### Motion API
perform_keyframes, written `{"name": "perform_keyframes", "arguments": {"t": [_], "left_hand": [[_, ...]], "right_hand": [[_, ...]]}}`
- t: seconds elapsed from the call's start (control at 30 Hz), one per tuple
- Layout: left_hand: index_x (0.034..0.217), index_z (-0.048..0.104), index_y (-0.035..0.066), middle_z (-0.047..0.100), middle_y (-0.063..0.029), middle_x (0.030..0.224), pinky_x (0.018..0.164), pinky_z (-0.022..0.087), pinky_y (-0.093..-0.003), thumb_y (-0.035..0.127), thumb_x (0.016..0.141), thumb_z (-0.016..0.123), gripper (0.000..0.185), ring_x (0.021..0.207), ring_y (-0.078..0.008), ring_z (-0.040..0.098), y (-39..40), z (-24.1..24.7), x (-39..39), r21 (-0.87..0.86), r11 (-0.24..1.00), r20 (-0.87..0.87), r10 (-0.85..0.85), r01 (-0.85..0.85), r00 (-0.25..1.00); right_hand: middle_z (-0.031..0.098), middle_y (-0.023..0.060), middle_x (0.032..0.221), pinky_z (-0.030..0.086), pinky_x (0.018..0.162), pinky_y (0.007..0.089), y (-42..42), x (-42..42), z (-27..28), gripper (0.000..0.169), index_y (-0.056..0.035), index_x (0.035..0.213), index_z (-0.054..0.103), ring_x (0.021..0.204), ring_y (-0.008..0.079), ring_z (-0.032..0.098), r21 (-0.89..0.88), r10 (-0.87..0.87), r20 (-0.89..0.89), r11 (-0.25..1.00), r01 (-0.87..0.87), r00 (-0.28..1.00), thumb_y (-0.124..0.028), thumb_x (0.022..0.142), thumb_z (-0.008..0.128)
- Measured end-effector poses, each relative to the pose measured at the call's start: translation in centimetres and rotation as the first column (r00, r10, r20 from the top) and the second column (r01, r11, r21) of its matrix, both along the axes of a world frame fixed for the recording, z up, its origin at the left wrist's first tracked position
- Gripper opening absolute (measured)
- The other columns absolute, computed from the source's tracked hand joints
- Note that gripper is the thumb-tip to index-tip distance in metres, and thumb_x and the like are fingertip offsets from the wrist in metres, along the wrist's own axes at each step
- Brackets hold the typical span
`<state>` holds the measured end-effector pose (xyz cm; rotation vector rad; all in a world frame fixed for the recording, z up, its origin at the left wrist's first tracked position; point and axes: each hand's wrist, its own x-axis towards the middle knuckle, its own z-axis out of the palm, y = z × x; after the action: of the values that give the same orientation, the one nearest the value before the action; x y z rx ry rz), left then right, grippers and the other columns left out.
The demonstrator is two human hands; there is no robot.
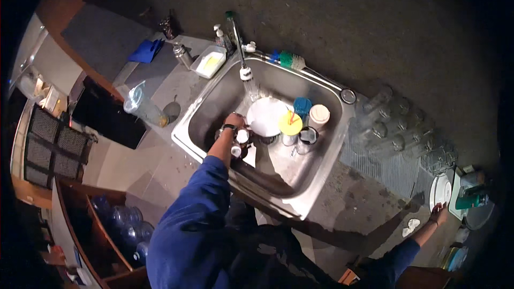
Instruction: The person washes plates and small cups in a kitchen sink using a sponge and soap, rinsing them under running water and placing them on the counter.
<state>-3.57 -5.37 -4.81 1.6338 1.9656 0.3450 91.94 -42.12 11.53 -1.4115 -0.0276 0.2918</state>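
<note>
My left hand [235,120] reaches into the left side of the steel sink [335,170], among small cups [242,135] and dark dishes. Its fingers are partly hidden, so I cannot tell whether they grip anything. A white plate [267,116] lies just right of that hand. Further right in the basin stand a cup with a yellow lid [290,123], a blue cup [302,106], a pale pink cup [319,115] and a glass jar [307,140]. Far to the right, my right hand [439,213] holds the edge of a white dish [441,192], tilted up beside a ridged drying mat [385,170].
Several clear glasses [397,124] crowd the mat. Over the basin extends a faucet [245,73], with a green bottle brush [291,60] behind it. A plastic container [209,62], steel bottle [183,55] and clear tumbler [144,106] stand at left. A green bottle [472,201] is far right.
</note>
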Motion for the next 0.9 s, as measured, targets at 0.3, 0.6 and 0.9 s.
{"name": "perform_keyframes", "arguments": {"t": [0.3, 0.6, 0.9], "left_hand": [[0.122, 0.046, -0.012, 0.059, -0.0228, 0.122, 0.096, 0.048, -0.038, 0.045, 0.079, 0.064, 0.073, 0.113, -0.0335, 0.059, 15.5, -22.9, -6.1, -0.317, 0.949, -0.126, -0.053, 0.01, 0.991], [0.088, 0.068, 0.0, 0.07, -0.0162, 0.08, 0.067, 0.056, -0.0373, 0.029, 0.075, 0.064, 0.032, 0.073, -0.0258, 0.07, 14.9, -22.7, -5.5, -0.198, 0.828, 0.212, -0.486, 0.524, 0.848], [0.104, 0.058, -0.012, 0.066, -0.0265, 0.094, 0.066, 0.055, -0.0391, 0.013, 0.075, 0.052, 0.039, 0.08, -0.0324, 0.068, 10.9, -5.5, -5.2, -0.063, 0.988, 0.17, -0.126, 0.138, 0.977]], "right_hand": [[0.061, 0.007, 0.077, 0.053, 0.056, 0.0273, 7.5, -53.6, 10.0, 0.037, 0.0005, 0.105, 0.053, 0.065, 0.0184, 0.064, -0.206, 0.896, 0.047, 0.44, -0.874, 0.441, -0.03, 0.088, 0.067], [0.066, 0.0116, 0.088, 0.057, 0.07, 0.0322, 14.7, -68.6, 1.4, 0.019, 0.0016, 0.108, 0.056, 0.076, 0.0193, 0.066, -0.244, 0.844, -0.328, 0.357, -0.902, 0.424, -0.01, 0.093, 0.06], [0.066, 0.0102, 0.094, 0.056, 0.071, 0.0328, 20.6, -76.1, -3.4, 0.019, -0.0028, 0.108, 0.058, 0.082, 0.0221, 0.066, -0.273, 0.971, -0.149, 0.14, -0.952, 0.185, -0.014, 0.093, 0.061]]}}
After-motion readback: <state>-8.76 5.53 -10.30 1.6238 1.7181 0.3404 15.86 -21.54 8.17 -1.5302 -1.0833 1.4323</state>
